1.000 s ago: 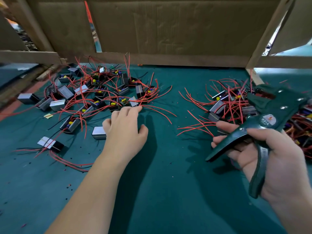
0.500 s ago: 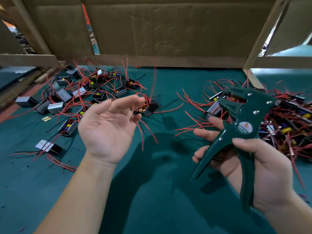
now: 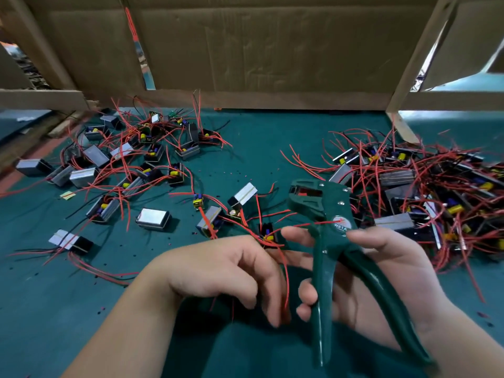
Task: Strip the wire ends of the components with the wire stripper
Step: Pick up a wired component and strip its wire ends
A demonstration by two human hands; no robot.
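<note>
At 6 o'clock, nearest the camera, the left hand [image 3: 218, 276] is now lying knuckles-up with its fingers curled, pinching a small black-and-yellow component [image 3: 268, 236]. A second ago it was reaching flat into the scatter at 10 o'clock, and half a second ago it was lifting this piece palm-up. The component's red wires [image 3: 287, 282] are hanging down past the fingers.

Just beside it, toward 4 o'clock, the right hand [image 3: 387, 271] is wrapping fingers and thumb round the handles of the dark green wire stripper [image 3: 331, 211]. The tool is sitting closer to centre than before, with its handles spread and its head pointing toward 12 o'clock. No wire end is sitting in the head yet, so feeding one in is probably the next step.

Farther off on the green mat [image 3: 81, 309], the left pile [image 3: 131, 170] is spreading at 10 o'clock and the right pile [image 3: 425, 192] is tangling at 2 o'clock. The cardboard wall [image 3: 259, 50] is standing behind at 12.
</note>
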